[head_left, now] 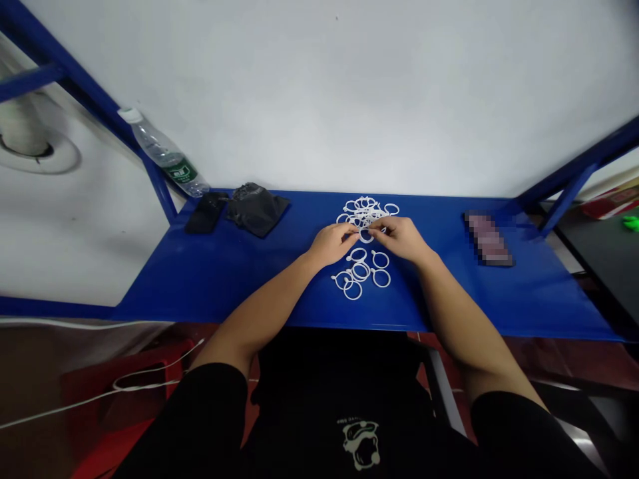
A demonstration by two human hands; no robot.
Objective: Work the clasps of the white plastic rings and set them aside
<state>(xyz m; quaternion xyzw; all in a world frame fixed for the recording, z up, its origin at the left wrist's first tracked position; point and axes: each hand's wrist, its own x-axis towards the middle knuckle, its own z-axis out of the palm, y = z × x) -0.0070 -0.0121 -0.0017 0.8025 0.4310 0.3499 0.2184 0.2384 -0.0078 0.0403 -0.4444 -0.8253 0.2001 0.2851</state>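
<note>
Between my hands is a white plastic curtain ring [366,241], a thin hoop. My left hand [333,243] pinches its left side with thumb and fingers together. On the right side, the fingertips of my right hand [400,237] are closed on the same ring near its top. Just behind the hands lies a heap of similar white rings [366,213], partly hidden by my fingers. Nearer to me, several more rings [381,287] with small eyelets lie loosely spread on the blue tabletop [279,293], some overlapping.
A black phone-like slab [206,213] and a dark pouch [255,209] lie at the left. A clear plastic bottle [167,156] leans by the blue frame [160,189]. At the right lies a dark-edged, pixelated flat object [489,239]. A white wall [349,100] rises behind.
</note>
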